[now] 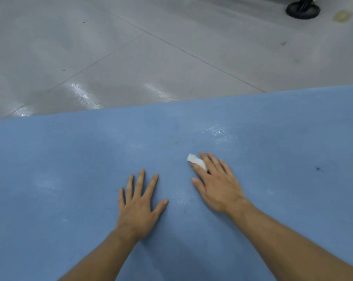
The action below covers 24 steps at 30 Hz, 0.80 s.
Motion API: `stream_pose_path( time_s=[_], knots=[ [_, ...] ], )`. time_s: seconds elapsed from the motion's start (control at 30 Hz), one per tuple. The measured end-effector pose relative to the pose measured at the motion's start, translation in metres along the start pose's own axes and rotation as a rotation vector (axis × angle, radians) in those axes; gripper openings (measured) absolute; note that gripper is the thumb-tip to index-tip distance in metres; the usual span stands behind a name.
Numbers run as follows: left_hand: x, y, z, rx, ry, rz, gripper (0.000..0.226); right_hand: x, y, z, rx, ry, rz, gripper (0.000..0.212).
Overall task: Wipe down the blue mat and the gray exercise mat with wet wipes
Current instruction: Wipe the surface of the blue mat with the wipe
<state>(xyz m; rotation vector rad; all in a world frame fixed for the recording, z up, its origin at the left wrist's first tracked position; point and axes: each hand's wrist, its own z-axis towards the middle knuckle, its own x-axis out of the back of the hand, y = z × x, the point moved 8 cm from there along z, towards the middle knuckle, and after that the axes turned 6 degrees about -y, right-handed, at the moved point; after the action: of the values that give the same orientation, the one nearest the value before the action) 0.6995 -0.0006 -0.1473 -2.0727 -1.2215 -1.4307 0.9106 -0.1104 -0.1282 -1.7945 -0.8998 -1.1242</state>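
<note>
Open blue mat [70, 179] all around, bare floor [90, 57] beyond, black wheel [302, 10] far right

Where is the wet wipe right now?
In the head view, the wet wipe lies right of centre on the blue mat, draped over the forefinger of the right hand.

a gray, glossy floor [131, 57] is stretching across the upper half of the view. thin seams [192, 54] are crossing it diagonally, dividing it into large panels. overhead light is glinting off it in pale patches [84, 96] near its lower edge. a few dark specks [83, 22] are dotting the surface. at the top right a black wheel [303, 10] is resting on the floor, with a dark frame [305, 1] rising from it, and a yellowish stain [343, 16] is showing just to its right.
</note>
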Motion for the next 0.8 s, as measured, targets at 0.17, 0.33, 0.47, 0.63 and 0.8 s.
stream_pose_path(
  time_s=[0.17,0.33,0.47,0.63,0.8],
  knots=[
    [0.000,-0.001,0.000,0.000,-0.022,-0.002,0.083,0.018,0.068,0.015,-0.263,0.103,-0.005,0.077],
    [0.001,-0.002,-0.001,-0.016,0.031,-0.041,0.080,0.029,0.109,0.016,-0.414,0.135,0.042,0.079],
    [0.001,-0.002,0.000,-0.025,0.052,-0.008,0.077,0.012,0.047,0.019,-0.222,0.157,0.151,0.074],
    [0.005,-0.007,0.004,-0.095,0.108,0.017,0.074,-0.010,-0.011,0.023,-0.022,0.165,-0.002,0.077],
    [0.008,-0.015,0.011,-0.174,0.136,0.066,0.069,0.014,0.074,0.037,-0.293,0.234,-0.026,0.078]
  ],
)
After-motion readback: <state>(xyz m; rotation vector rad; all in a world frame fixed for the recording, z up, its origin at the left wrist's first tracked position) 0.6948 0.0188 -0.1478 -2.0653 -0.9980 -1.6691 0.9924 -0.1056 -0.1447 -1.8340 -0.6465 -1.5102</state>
